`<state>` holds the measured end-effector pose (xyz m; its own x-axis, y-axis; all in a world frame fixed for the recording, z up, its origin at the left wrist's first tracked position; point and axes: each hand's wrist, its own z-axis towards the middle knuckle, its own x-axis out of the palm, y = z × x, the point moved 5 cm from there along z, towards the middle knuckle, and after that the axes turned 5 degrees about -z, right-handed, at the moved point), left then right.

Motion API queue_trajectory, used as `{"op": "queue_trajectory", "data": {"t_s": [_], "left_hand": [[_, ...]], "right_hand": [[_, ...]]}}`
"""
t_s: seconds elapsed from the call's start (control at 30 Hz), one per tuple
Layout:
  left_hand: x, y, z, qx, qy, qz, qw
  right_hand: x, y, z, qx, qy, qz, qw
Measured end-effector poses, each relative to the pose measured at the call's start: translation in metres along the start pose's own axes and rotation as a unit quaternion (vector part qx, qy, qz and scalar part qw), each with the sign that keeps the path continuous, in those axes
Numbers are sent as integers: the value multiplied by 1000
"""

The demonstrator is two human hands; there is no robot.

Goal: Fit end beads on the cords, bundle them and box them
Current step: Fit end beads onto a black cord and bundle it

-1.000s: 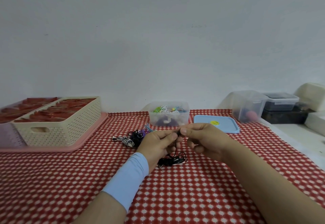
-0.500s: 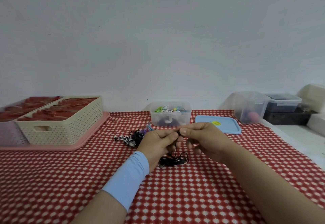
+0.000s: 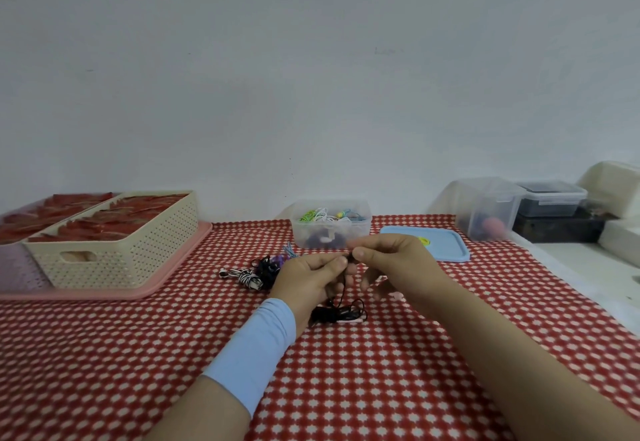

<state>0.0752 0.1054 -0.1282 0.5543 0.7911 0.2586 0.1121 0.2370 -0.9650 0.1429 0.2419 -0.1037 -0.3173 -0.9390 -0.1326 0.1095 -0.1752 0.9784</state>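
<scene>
Nearest the camera, two forearms reach in over a red-and-white checked tablecloth (image 3: 346, 388); the left one wears a pale blue wrist sleeve (image 3: 254, 349). The left hand (image 3: 308, 278) and right hand (image 3: 398, 264) meet above the cloth, thumbs & forefingers pinched together on the top end of a thin black cord (image 3: 343, 288). A small dark bit shows between the fingertips, too small to tell if it's a bead. The other fingers of both hands curl loosely. The cord hangs down from the pinch to a loose black tangle (image 3: 337, 312) lying on the cloth just under the hands. Just beyond the left hand sits a pile of bundled cords (image 3: 256, 272), black, striped b/w and purple. Farther back, near the wall, a clear tub (image 3: 330, 232) holds coloured cords, w/ a blue lid (image 3: 446, 246) flat on the cloth to its right. At far left a cream perforated basket (image 3: 121, 257) with red contents stands on a pink tray (image 3: 166, 281). At far right are a clear container (image 3: 491, 212) and a dark lidded box (image 3: 550, 198).
</scene>
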Motion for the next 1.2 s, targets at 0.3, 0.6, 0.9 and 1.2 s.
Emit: {"op": "queue_trajectory", "data": {"t_s": [0.3,0.6,0.9,1.2], "left_hand": [[-8,0,-2,-12,2,1,1000],[-7,-5,-5,-7,46,49,998],[-2,-6,-8,-2,67,43,997],[-2,-8,-5,17,55,99,993]], "right_hand": [[-2,15,-8,-34,44,-129,990],[-3,11,-9,14,81,-88,993],[-2,9,-9,33,102,-65,992],[-1,-2,-8,107,116,-10,987]]}}
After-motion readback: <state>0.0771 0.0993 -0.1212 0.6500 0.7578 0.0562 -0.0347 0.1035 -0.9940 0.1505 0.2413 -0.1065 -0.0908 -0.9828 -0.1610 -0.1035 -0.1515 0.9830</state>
